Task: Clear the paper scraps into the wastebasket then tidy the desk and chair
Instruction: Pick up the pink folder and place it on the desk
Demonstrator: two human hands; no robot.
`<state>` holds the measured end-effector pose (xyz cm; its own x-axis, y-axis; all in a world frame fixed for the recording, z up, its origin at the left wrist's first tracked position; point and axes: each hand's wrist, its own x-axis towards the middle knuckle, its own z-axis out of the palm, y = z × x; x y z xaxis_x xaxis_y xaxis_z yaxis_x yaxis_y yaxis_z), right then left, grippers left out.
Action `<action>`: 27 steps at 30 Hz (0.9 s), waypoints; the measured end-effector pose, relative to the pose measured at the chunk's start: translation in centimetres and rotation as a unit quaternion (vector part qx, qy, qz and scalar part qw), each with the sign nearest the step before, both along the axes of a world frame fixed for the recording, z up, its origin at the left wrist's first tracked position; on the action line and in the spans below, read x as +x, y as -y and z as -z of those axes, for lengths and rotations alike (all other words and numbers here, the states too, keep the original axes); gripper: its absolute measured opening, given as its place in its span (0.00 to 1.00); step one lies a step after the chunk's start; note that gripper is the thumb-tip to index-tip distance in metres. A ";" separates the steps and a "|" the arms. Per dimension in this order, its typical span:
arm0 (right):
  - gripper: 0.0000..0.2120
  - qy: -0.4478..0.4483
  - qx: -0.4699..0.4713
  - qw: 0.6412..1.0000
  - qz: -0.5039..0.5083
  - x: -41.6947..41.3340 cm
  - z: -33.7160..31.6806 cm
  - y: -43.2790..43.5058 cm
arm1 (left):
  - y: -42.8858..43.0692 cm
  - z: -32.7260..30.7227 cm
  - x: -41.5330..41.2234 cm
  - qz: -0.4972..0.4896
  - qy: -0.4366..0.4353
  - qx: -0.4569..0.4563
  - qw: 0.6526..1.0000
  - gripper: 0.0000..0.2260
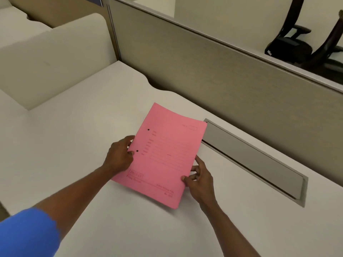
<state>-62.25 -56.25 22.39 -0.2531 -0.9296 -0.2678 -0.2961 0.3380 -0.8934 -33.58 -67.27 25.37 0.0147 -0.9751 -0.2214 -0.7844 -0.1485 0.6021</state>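
Observation:
A pink paper file folder [163, 154] with two punched holes and printed lines lies at a slant on the white desk [92, 145]. My left hand [120, 156] grips its left edge near the holes, thumb on top. My right hand [198, 179] pinches the folder's right edge near the lower corner. The folder's far end curls slightly upward. No paper scraps or wastebasket show in the head view.
A grey cable-tray lid [254, 164] is sunk into the desk just right of the folder. A beige partition panel [213, 75] runs along the desk's back. Black office chairs [289, 43] stand beyond it. A cream side unit [52, 58] rises at the left.

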 end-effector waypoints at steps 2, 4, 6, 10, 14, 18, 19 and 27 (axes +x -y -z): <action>0.45 0.012 0.002 1.000 0.009 -0.4 0.6 2.4 | 2.6 0.4 -0.8 0.001 0.010 -0.003 1.000 0.25; 0.45 0.024 0.005 1.000 0.018 -0.6 1.0 4.6 | 5.0 0.7 -1.6 0.008 0.021 -0.010 1.000 0.25; 0.45 0.030 0.013 0.999 0.027 -0.8 1.4 6.6 | 7.2 1.1 -2.4 0.018 0.037 -0.016 0.999 0.25; 0.45 0.027 0.021 0.999 0.037 -1.4 2.0 9.8 | 11.1 2.0 -3.7 0.033 0.061 -0.036 0.997 0.25; 0.42 -0.013 0.027 0.999 0.034 -1.8 2.7 12.3 | 14.0 3.3 -4.8 0.036 0.090 -0.052 0.994 0.24; 0.38 -0.013 0.031 0.998 0.046 -1.8 3.8 13.7 | 15.9 4.6 -5.9 0.016 0.105 -0.052 0.993 0.24; 0.37 -0.011 0.028 0.998 0.051 -1.8 4.0 13.9 | 16.3 4.8 -6.2 0.015 0.110 -0.052 0.992 0.24; 0.29 -0.071 0.012 0.992 0.106 -0.7 4.6 14.8 | 18.6 4.9 -8.6 0.005 0.150 -0.045 0.988 0.22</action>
<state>-62.94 -71.10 17.79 -0.4783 -0.8456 -0.2369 -0.3386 0.4265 -0.8387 -42.21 -85.89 20.44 0.0567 -0.9912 -0.1200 -0.9305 -0.0960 0.3535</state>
